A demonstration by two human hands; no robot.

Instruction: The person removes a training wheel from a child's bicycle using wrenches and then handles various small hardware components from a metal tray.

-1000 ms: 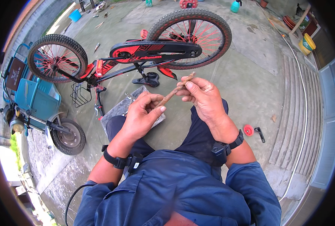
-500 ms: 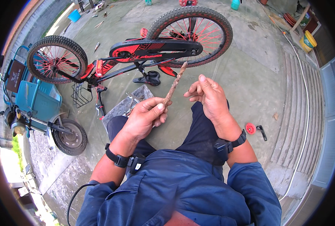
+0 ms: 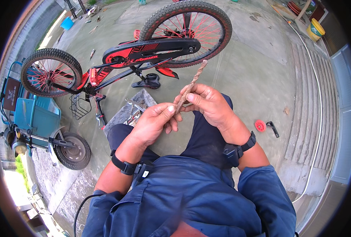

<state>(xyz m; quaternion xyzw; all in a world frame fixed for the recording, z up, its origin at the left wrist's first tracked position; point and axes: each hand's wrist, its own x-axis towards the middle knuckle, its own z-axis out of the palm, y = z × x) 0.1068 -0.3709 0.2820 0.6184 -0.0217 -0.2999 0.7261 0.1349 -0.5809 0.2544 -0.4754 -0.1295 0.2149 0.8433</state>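
A long, rusty brown drill bit [image 3: 199, 72] with spiral flutes slants up and away in front of me. My left hand [image 3: 155, 123] is closed on its lower end, thumb on top and fingers curled beneath. Higher up, my right hand [image 3: 209, 103] pinches the shaft between thumb and fingers, so both hands are on it. The upper, twisted part sticks out free past my right fingers. Just beyond it lies a red and black bicycle [image 3: 152, 51], upside down with both wheels raised.
A grey tray [image 3: 118, 115] of metal tools sits by my left knee. A small red disc [image 3: 260, 126] and a black crank-like part [image 3: 273, 129] lie at right. A blue three-wheeler [image 3: 39, 118] stands left. Concrete steps [image 3: 307, 118] run along the right; a yellow bucket [image 3: 315, 30] is beyond.
My right hand has moved left and taken hold of the drill bit's shaft. My left hand still grips the lower end. The view has shifted slightly, moving the bicycle leftward.
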